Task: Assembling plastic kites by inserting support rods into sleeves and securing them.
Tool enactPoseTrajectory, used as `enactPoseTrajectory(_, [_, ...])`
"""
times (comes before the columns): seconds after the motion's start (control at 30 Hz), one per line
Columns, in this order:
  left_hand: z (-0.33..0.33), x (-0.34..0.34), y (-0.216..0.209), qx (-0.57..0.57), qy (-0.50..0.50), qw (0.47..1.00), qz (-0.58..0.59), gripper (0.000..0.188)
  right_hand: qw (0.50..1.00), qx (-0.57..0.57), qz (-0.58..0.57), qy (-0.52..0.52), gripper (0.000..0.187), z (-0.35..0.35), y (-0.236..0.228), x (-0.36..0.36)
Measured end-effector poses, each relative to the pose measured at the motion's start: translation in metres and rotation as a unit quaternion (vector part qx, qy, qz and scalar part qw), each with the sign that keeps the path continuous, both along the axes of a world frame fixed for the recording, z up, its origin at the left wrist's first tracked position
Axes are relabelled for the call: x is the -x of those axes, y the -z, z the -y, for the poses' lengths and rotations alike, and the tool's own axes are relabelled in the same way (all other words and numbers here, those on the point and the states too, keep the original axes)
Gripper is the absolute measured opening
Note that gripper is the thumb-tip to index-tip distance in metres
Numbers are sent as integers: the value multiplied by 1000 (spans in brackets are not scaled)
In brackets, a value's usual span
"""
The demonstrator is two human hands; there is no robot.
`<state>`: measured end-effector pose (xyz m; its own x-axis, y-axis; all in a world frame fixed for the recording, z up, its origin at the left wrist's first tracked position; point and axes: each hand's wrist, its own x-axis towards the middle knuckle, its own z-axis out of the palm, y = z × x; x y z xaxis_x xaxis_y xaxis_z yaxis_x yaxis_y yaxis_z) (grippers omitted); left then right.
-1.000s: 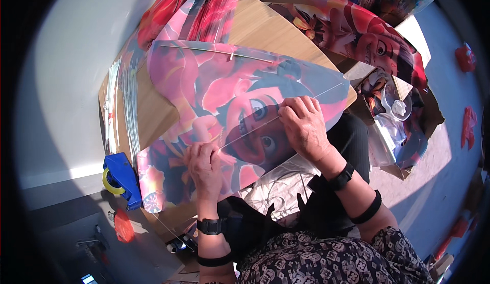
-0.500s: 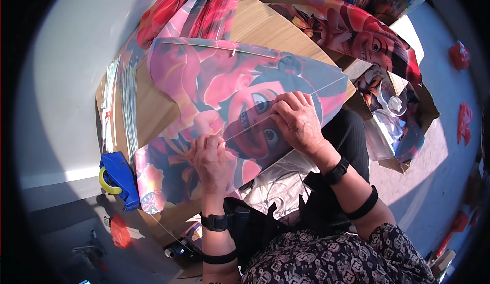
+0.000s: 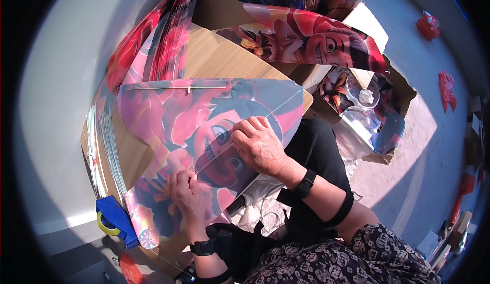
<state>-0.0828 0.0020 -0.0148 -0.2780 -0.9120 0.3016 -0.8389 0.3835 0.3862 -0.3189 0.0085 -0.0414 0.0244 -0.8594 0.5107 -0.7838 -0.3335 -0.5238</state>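
A translucent printed sheet [image 3: 140, 105] with a pink and dark cartoon figure lies spread over the wooden table. Across it slants a thin, straight white strand [image 3: 283, 105]; a rod or a cord, I cannot tell which. My left hand [image 3: 185, 194] pinches it low on the sheet, fingers closed. Farther up and to the right, my right hand [image 3: 259, 148] has its fingers closed on the same strand, knuckles up. A thin stick [image 3: 153, 88] with a small white tab lies along the sheet's far edge.
The wooden table [image 3: 217, 54] holds bundles of thin white rods [image 3: 109, 151] and a blue tape dispenser [image 3: 116, 221] at its left. More printed sheets [image 3: 171, 44] are stacked at the back. On the right stands an open cardboard box [image 3: 403, 113] with plastic pieces. Red bags [image 3: 447, 90] lie on the floor.
The whole view has shifted, so the table and sheet appear lower and farther left. Both hands keep their closed grip on the strand, at nearly the same places over the sheet.
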Motion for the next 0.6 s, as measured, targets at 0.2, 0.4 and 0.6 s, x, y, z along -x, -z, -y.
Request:
enactPoseTrajectory(0.2, [-1,-1,-2,1,7,1000,8,7,1000,-6,0,-3,17,0,1,-1])
enactPoseTrajectory(0.4, [-1,2,-4,-2,15,1000,6,10,1000,-10,-6,1,17,-1,-2,0])
enactPoseTrajectory(0.6, [-2,0,-4,-14,14,1000,5,11,1000,-9,4,-2,17,-1,-3,1])
